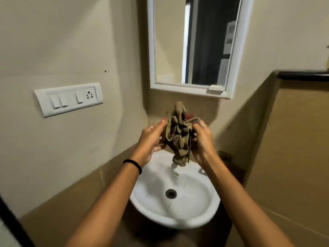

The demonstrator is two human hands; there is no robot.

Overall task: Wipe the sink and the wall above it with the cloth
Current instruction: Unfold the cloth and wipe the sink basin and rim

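A crumpled brown cloth (pixel 179 134) hangs bunched between both hands, above the back of the white sink (pixel 199 211). My left hand (pixel 150 141) holds its left side with fingers partly spread. My right hand (pixel 203 139) grips its right side. The cloth's lower end dangles over the tap, which it mostly hides. The sink has a dark drain (pixel 171 193) and a few dark specks in the bowl. The beige wall (pixel 192 109) above the sink sits just behind the cloth.
A white-framed mirror (pixel 195 43) hangs above the sink. A white switch plate with a socket (pixel 68 98) is on the left wall. A brown tiled partition with a dark ledge (pixel 302 75) stands at the right.
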